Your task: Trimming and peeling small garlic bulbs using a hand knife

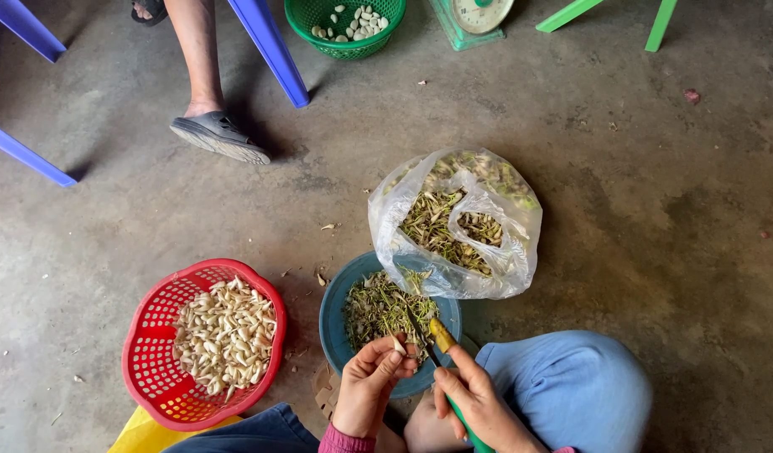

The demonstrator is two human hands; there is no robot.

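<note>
Head cam | L hand pinching pale clove | R hand gripping knife | over teal bowl

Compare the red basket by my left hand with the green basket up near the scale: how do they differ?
The red basket is nearer, beside the left hand, and wholly in view; the green basket is cut off by the top edge. The red basket holds a full heap of pale peeled pieces; the green basket holds a sparse layer. Both are perforated plastic on the concrete floor.
</note>
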